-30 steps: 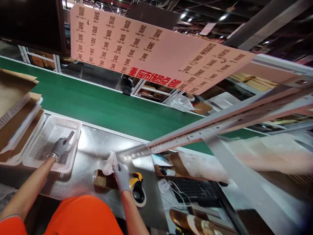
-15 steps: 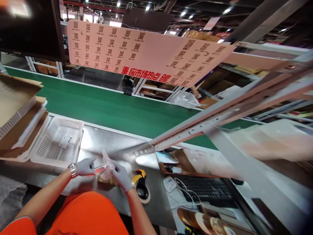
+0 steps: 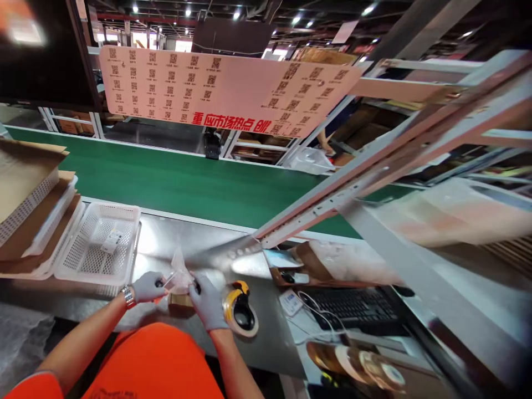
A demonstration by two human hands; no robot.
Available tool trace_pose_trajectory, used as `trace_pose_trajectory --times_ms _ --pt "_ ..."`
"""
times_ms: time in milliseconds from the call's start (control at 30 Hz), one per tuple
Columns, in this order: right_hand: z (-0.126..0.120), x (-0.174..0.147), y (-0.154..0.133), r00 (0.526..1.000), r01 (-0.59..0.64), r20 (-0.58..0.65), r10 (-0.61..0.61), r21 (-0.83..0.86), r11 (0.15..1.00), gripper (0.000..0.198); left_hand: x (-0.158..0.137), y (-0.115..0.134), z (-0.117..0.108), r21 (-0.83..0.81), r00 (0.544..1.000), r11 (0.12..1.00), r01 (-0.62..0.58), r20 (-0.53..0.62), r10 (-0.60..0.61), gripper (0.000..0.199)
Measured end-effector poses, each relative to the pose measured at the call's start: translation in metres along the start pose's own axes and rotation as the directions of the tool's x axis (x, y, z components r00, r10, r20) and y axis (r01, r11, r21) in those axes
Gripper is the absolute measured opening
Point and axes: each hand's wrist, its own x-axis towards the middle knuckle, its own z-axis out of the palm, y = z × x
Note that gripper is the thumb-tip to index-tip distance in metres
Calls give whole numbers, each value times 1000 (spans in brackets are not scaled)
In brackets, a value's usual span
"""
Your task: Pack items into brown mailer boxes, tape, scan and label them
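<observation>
Both my hands wear grey gloves and work close together above the metal bench [image 3: 166, 233]. Between them is a clear crinkled plastic wrap [image 3: 179, 275], with something small and reddish partly hidden by it. My left hand [image 3: 148, 286] is closed on one side of the wrap. On the other side, my right hand [image 3: 208, 302] pinches it. A small brown cardboard box [image 3: 181, 305] sits on the bench just below the wrap. Right of my right hand lies a yellow and black tape dispenser [image 3: 241, 310] with a roll of tape.
A white perforated basket [image 3: 100, 244] holding a labelled packet [image 3: 112, 240] stands at left, beside stacked trays and cardboard [image 3: 29, 188]. Behind runs a green conveyor belt [image 3: 174, 180]. A metal post [image 3: 316, 210], a keyboard [image 3: 349, 313] and tape rolls [image 3: 355, 366] are at right.
The view has shifted slightly. My hands have moved a little with the wrap, which now covers more of the reddish thing. More of the small box shows beneath.
</observation>
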Motion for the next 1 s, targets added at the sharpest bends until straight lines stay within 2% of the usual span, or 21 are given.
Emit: trace_pose_trajectory --times_ms 67,133,233,267,333,400,433,467,533,600,733,767,833,867,900,967,1000 --pt "-1 -3 2 999 52 -17 -52 -17 999 31 1 -1 2 -79 998 995 56 -24 -58 32" --pt "0 -6 0 995 94 -26 -95 -15 995 28 3 -2 5 -150 993 984 97 -58 -107 47" --pt "4 -11 -7 986 165 -30 -165 24 986 28 3 -1 10 -110 989 988 104 -98 -115 81" --pt "6 -12 -9 981 193 -11 -193 48 980 28 2 0 11 -70 991 994 87 -98 -93 86" --pt "10 -14 -12 965 244 66 -252 116 963 28 1 2 12 -11 998 1000 11 -62 -12 75" --pt "12 -15 -12 950 261 125 -285 181 948 27 1 4 12 0 999 999 -47 -14 47 38" --pt "12 -15 -10 952 252 123 -280 205 946 27 2 4 12 -16 999 999 -49 -2 49 20" --pt "11 -16 -9 961 232 98 -259 223 947 27 2 5 12 -46 999 998 -32 -5 31 10" --pt "10 -17 -7 980 178 41 -195 265 948 24 5 5 11 -145 999 989 26 -43 -33 16" --pt "9 -21 -9 987 129 46 -152 322 938 24 7 6 12 -255 992 964 76 -78 -99 20" --pt "14 -29 -25 964 74 204 -173 419 905 35 14 6 20 -355 970 924 145 -131 -203 15" --pt "15 -31 -29 955 54 239 -175 439 897 40 15 5 23 -370 964 916 152 -151 -220 20" --pt "16 -33 -33 949 4 274 -154 480 877 45 18 3 28 -383 959 911 151 -168 -230 46" --pt "15 -33 -33 952 -23 275 -133 500 866 46 19 1 31 -375 964 915 147 -152 -217 52" --pt "14 -34 -32 957 -47 268 -110 520 853 46 20 0 33 -354 974 925 138 -123 -192 48" --pt "13 -34 -28 963 -94 261 -68 558 824 47 21 -2 36 -295 990 950 101 -67 -126 21" --pt "13 -34 -24 964 -140 266 -27 586 798 47 22 -3 37 -269 993 960 79 -60 -98 14"
